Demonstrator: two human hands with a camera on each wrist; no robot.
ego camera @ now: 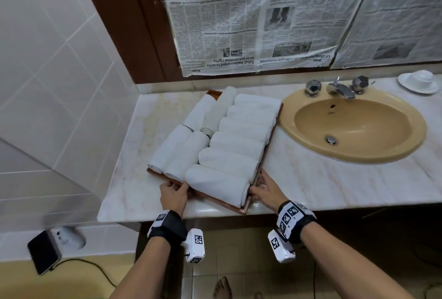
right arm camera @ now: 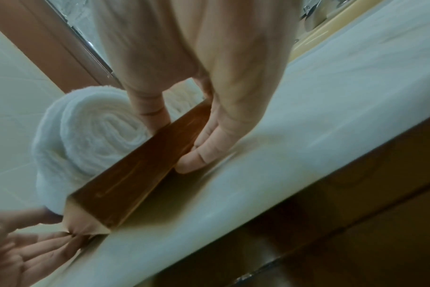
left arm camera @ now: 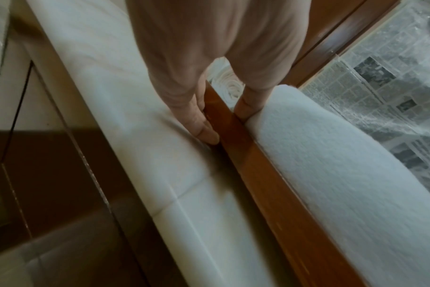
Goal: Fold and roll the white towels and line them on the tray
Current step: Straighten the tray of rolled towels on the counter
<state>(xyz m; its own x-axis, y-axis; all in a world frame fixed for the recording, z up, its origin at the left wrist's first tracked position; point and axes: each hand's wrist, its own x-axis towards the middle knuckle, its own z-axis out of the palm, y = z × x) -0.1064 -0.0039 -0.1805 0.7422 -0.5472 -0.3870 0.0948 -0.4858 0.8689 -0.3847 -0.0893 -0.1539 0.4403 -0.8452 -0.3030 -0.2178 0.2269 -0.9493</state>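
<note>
Both my hands grip the near end of the wooden tray [ego camera: 216,199] on the marble counter [ego camera: 311,179]. My left hand [ego camera: 173,197] pinches the near rim, thumb inside against the nearest rolled towel [ego camera: 218,184] and fingers [left arm camera: 204,128] outside on the counter. My right hand [ego camera: 265,190] pinches the right-hand rim near the corner, thumb inside by the spiral end of that roll, fingers [right arm camera: 199,153] pressed against the outer wall. Beyond, white rolled towels [ego camera: 239,140] fill the tray: six crosswise in a row along the right, four lengthwise on the left. Farther right sits the tan sink [ego camera: 354,129] with its chrome tap [ego camera: 339,89]; newspaper [ego camera: 251,16] covers the wall behind.
</note>
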